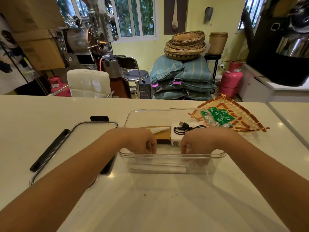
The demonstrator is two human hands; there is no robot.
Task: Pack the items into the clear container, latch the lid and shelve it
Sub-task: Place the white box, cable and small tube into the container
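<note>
The clear container stands open in the middle of the counter. Inside at the back lie a brown box, a white tube, a white box and a coiled black USB cable. My left hand and my right hand both reach down inside, just behind the front wall. Their fingers curl onto a long white roll lying along the container's bottom. The clear lid with black latches rests on the counter to the left, partly under my left forearm.
A woven fan-shaped tray with several green packets sits right of the container. Beyond the counter's far edge are a white chair, a stool, stacked sacks with baskets and pink gas cylinders. A second counter adjoins on the right.
</note>
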